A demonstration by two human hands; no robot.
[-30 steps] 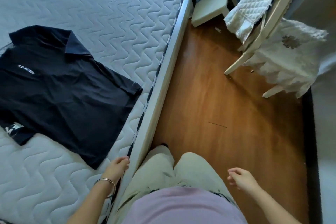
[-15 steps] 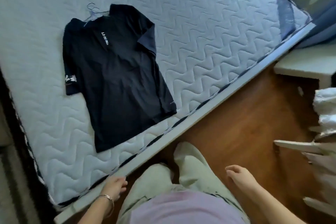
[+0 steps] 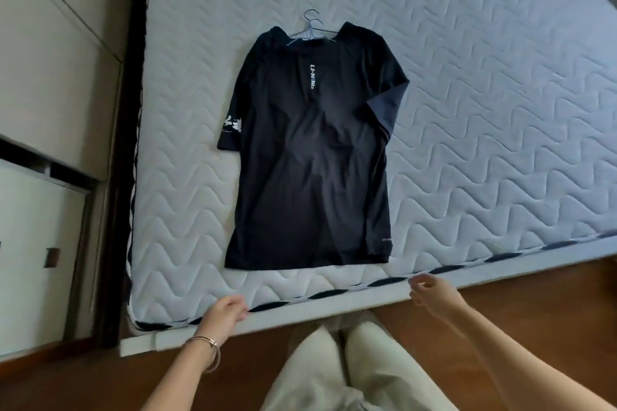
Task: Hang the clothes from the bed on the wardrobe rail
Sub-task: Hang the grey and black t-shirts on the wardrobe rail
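A black short-sleeved shirt [image 3: 310, 157] lies flat on the white quilted mattress [image 3: 484, 110], its hem toward me. Pale wire hangers [image 3: 312, 27] stick out at its collar, hooks pointing away from me. My left hand [image 3: 223, 314] hovers at the mattress's near edge, below the shirt's left hem, fingers loosely curled and holding nothing. My right hand [image 3: 430, 290] hangs over the bed's edge to the right of the hem, also loosely curled and empty. Neither hand touches the shirt.
Cream wardrobe doors [image 3: 50, 110] stand along the left, with a dark gap between them and the bed. A white bed frame rail [image 3: 334, 314] runs along the near edge. Brown wooden floor [image 3: 66, 384] lies under my legs.
My view has swung left, so I face the bed squarely and the shirt lies straight ahead. Both hands have come up to the mattress's near edge. The wardrobe has come into view.
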